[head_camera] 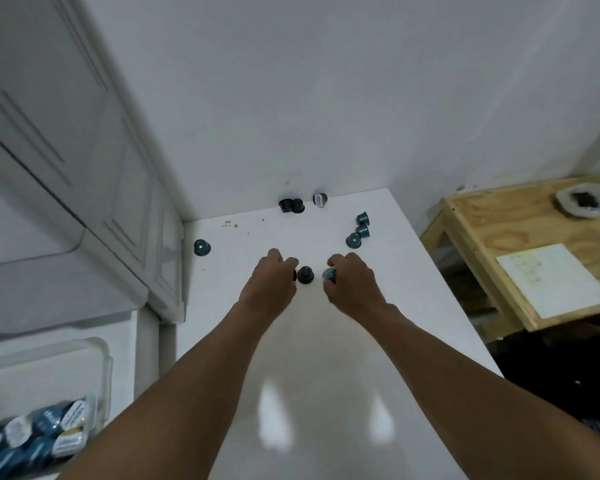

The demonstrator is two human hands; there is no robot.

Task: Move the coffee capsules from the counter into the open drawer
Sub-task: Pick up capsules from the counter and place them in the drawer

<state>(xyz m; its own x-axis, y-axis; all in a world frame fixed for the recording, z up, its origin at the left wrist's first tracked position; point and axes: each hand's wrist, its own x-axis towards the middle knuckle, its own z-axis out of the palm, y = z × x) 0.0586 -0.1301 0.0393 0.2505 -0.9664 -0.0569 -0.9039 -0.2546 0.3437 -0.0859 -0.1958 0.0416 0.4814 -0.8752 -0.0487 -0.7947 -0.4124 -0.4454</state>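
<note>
White counter [326, 341] is carrying the scattered capsules: a dark one [305, 274] is standing flange-down between the two hands, a pair [291, 205] is sitting by the back wall with a tipped one [320, 200] just beside it showing its foil lid, three teal ones [359, 231] are clustering near the right edge, and a single one [201, 247] is standing at the left edge. Left hand [274, 284] is curling its fingers around something dark at the fingertips, seemingly a capsule, though the object is mostly hidden. Right hand [352, 284] is gripping a capsule [329, 274] whose pale lid is showing between thumb and fingers. Drawer [49, 368], lower left, is lying open and already holding many capsules [32, 434].

Handling, as a judgement: each capsule is looking light and rigid, with a smooth tapered wall that may be slippery and a thin foil lid that may dent. Pinching across the body just above the flange, thumb opposite fingers, is likely the safest hold. The central upright capsule is sitting within easy reach of either hand.
</note>
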